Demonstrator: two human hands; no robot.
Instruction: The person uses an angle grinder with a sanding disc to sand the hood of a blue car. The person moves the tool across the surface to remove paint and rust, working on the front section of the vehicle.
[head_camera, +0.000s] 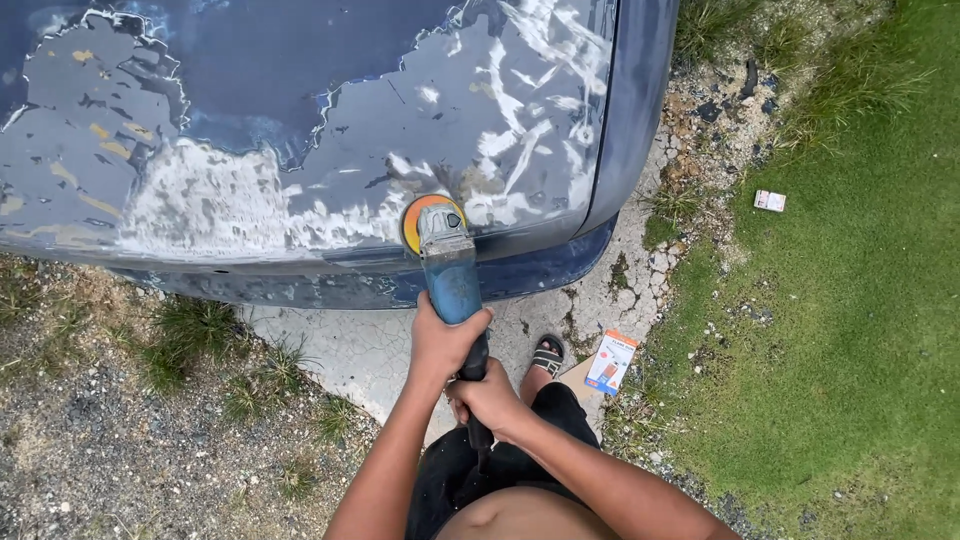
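Note:
A blue angle grinder (452, 275) with an orange sanding disc (424, 215) rests against the edge of a dark blue car hood (300, 130), whose paint is worn down to grey and white patches. My left hand (442, 340) grips the grinder's blue body from the left. Just behind it, my right hand (487, 397) is wrapped around the black rear handle. Both arms reach forward from the bottom of the view.
The car's bumper (530, 275) hangs over cracked concrete (370, 350). My sandalled foot (547, 353) stands by a small orange and white box (611, 362). Gravel with weeds lies to the left, grass (850, 330) to the right, holding a small white packet (769, 201).

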